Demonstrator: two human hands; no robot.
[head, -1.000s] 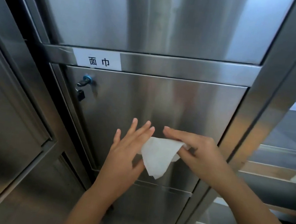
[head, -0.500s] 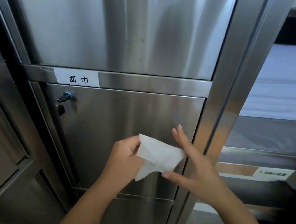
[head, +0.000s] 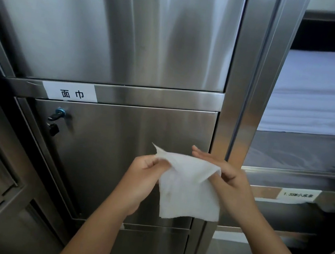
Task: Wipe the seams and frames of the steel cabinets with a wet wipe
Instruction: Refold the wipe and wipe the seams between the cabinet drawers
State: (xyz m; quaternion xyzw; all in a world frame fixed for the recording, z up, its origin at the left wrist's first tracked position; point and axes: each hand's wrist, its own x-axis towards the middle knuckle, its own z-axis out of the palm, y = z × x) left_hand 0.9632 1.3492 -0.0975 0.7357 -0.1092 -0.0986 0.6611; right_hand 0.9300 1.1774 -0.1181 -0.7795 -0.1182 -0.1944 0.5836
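Left hand (head: 144, 179) and right hand (head: 231, 179) pinch the wipe (head: 187, 195) between them — a slack pinch could drop it short of the frame (head: 251, 95).

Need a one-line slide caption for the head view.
Head view: left hand and right hand hold a white wet wipe spread before a steel cabinet door, key in its lock.

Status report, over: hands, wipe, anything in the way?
Left hand grips wet wipe, right hand pinches its other edge. Wipe spread before lower door. Far left, key in lock.
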